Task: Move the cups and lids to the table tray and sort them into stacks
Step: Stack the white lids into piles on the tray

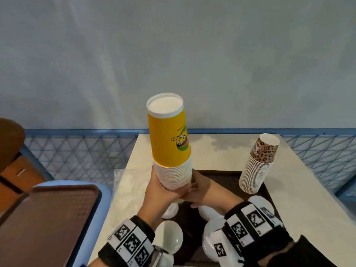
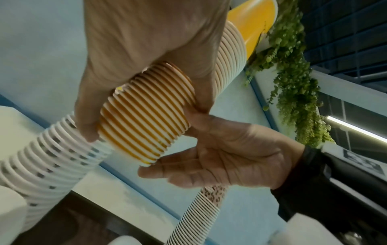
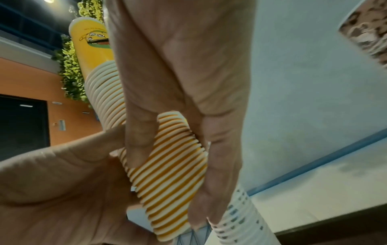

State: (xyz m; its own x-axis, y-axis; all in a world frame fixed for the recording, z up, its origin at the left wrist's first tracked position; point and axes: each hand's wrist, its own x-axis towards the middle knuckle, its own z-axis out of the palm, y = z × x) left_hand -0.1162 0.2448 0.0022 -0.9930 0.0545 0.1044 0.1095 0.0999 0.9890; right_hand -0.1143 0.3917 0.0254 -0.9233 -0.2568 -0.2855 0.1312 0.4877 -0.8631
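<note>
- Nearest, white lids (image 1: pixel 169 235) lie loose in the dark table tray (image 1: pixel 267 189), some hidden under the wrists; I judge them light and springy, best pinched at the rim.
- Just above them, the left hand (image 1: pixel 163 191) wraps round the lower rims of the yellow cup stack (image 1: pixel 170 143), fingers curled about the ribbed part.
- Beside it, the right hand (image 1: pixel 202 186) clasps the same stack from the other side, its fingers (image 3: pixel 220 165) pressed along the rims and its palm close under the base.
- So the stack hangs clear above the tray, upside down and leaning a little, not yet set down.
- Paper cups nested like this are probably light but crushable, and the stack may bend or slip apart in the middle; holding low with both hands, as here, seems the safest place.
- Further back, a leopard-print cup stack (image 1: pixel 258 164) stands upside down at the tray's far right corner, tilted slightly, well apart from the hands.
- In the left wrist view a white ribbed cup stack (image 2: pixel 52 157) shows by the yellow one; where it rests I cannot tell.
- To the left, a second brown tray (image 1: pixel 48 218) sits on a blue surface.
</note>
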